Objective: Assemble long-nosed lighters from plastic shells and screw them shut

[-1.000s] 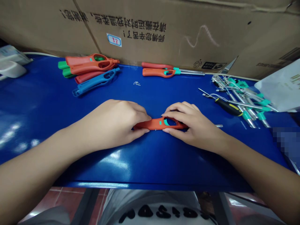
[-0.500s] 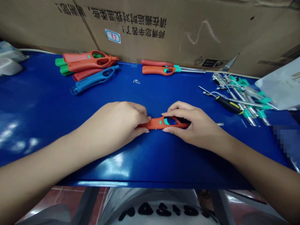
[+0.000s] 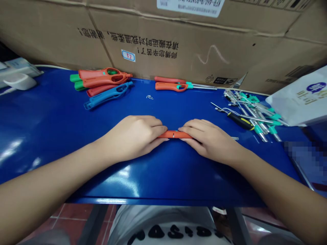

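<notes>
Narrow orange lighter casing (image 3: 175, 134) lies edge-up on the blue counter (image 3: 51, 115), gripped at both ends by the left hand (image 3: 135, 137) and right hand (image 3: 208, 139), fingers (image 3: 159, 129) clenched on it. To the right: screwdriver (image 3: 240, 121), metal lighter barrels (image 3: 258, 117). Beyond: orange and blue lighter casings (image 3: 106, 86), then cardboard boxes (image 3: 153, 34).

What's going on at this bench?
A person holds a narrow orange plastic lighter housing edge-up between their left hand and right hand, on a glossy blue workbench. Farther back lies a pile of orange and blue plastic lighter housings. To the right are metal lighter nozzles with teal fittings, beside a black-and-yellow screwdriver.
</notes>
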Available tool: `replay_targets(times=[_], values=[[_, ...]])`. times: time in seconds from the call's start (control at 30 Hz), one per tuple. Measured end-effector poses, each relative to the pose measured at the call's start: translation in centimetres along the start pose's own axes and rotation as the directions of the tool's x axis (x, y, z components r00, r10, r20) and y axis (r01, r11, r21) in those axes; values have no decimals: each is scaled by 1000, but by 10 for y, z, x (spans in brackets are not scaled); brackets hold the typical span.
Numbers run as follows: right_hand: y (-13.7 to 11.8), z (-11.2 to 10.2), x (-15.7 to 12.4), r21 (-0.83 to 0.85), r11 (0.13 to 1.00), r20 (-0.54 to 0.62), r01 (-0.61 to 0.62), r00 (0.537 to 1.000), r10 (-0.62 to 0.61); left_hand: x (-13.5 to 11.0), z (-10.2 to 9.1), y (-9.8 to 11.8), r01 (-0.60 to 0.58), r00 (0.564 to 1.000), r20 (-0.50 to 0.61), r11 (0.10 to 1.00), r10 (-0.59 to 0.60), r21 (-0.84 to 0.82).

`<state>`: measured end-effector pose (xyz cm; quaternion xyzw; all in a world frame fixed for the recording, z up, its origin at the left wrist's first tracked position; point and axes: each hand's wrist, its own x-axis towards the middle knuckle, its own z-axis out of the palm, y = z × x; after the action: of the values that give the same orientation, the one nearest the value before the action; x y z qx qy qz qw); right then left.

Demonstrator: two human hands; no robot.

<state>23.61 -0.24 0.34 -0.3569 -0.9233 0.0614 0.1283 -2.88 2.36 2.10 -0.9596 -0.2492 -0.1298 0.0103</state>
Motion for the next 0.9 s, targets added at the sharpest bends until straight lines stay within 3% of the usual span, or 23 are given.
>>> replay_targets(times=[0.2, 0.43, 0.57, 0.9], values=[[-2, -7, -1, 6, 1000, 8, -26, 1000, 26, 1, 15, 4, -60, 983, -179, 995, 44, -84], [10, -19, -5, -86, 995, -117, -52, 992, 41, 3, 10, -6, -18, 980, -197, 992, -7, -122], [13, -22, -8, -74, 997, -140, -2, 990, -8, 3, 6, -7, -30, 981, -196, 992, 6, -119], [33, -20, -9, -60, 995, -172, -83, 982, 72, 7, 11, -20, 62, 950, -259, 920, -173, -387]])
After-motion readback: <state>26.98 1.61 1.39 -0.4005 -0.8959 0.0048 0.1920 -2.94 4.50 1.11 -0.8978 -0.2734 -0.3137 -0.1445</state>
